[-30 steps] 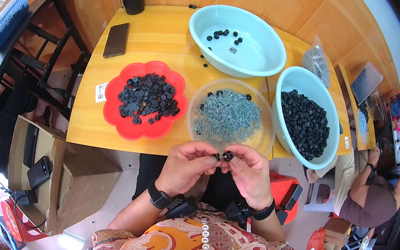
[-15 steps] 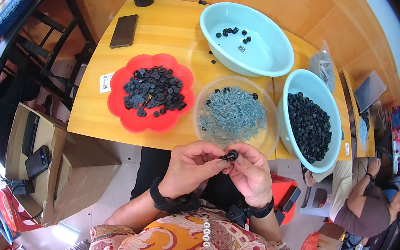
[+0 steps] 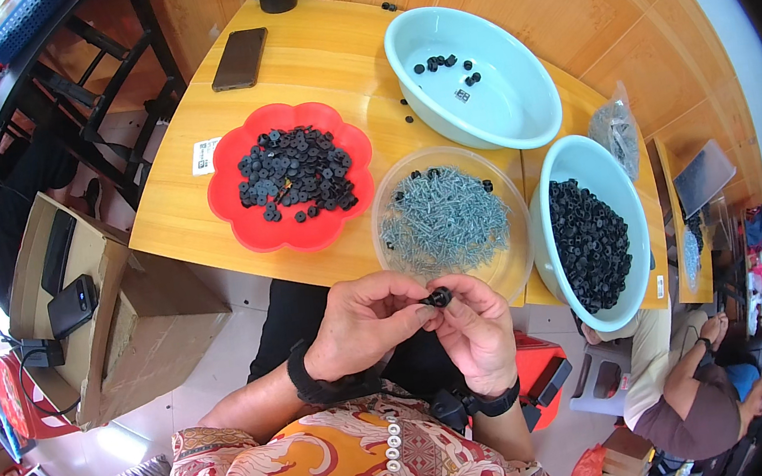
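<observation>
A small round black plastic part (image 3: 441, 296) is pinched between my two hands, just in front of the table's near edge. My left hand (image 3: 365, 326) closes thumb and forefinger on its left side. My right hand (image 3: 476, 331) grips it from the right, fingers curled. Whether a screw or washer sits in the part is hidden by the fingertips. Beyond my hands stands a clear round tub (image 3: 387, 254) of silver screws (image 3: 447, 220). To its left lies a red flower-shaped tray (image 3: 229, 220) holding black washers (image 3: 296, 167).
A pale blue basin (image 3: 550, 260) full of black plastic parts stands at the right; another blue basin (image 3: 515, 93) behind it holds several. A phone (image 3: 239, 59) lies at the back left. A cardboard box (image 3: 149, 324) stands left of the table. Another person (image 3: 688, 410) sits at the right.
The black part has turned slightly between my fingertips, and both hands keep their hold. The person at the right has shifted their arms and head.
</observation>
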{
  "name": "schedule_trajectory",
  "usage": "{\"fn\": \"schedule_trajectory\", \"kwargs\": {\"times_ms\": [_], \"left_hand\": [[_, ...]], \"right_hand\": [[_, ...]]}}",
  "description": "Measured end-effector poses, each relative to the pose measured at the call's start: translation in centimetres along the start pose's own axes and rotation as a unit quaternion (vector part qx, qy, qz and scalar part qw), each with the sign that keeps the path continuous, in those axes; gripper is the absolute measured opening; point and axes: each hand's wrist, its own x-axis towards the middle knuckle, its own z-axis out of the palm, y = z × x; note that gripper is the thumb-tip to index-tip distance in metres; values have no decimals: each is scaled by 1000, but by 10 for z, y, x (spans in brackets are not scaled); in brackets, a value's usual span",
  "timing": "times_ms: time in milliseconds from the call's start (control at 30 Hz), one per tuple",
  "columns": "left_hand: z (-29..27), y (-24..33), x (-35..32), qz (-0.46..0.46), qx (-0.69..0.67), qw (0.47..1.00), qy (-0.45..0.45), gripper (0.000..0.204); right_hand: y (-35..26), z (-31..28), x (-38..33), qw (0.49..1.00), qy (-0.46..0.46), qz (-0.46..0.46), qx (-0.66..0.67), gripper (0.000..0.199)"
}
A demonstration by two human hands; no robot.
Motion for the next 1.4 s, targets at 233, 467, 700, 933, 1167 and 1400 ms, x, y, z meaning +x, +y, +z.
{"fn": "schedule_trajectory", "kwargs": {"times_ms": [233, 467, 700, 933, 1167, 1400], "left_hand": [[-3, -5, -1, 14, 22, 1000, 5, 13], [-5, 0, 0, -29, 14, 999, -4, 12], [-7, 4, -1, -59, 15, 998, -15, 10], [-5, 3, -2, -52, -5, 999, 0, 8], [-5, 4, 0, -77, 40, 996, 8, 6], [-5, 9, 1, -97, 33, 995, 14, 10]], "right_hand": [[3, 2, -1, 999, 23, -18, -44, 27], [3, 5, -2, 995, 31, -42, -90, 25], [3, 3, -3, 988, 17, -67, -140, 22], [1, 3, -3, 982, -6, -87, -170, 23], [4, 2, -3, 977, 0, -100, -189, 23], [5, 4, -4, 967, 3, -119, -224, 22]]}}
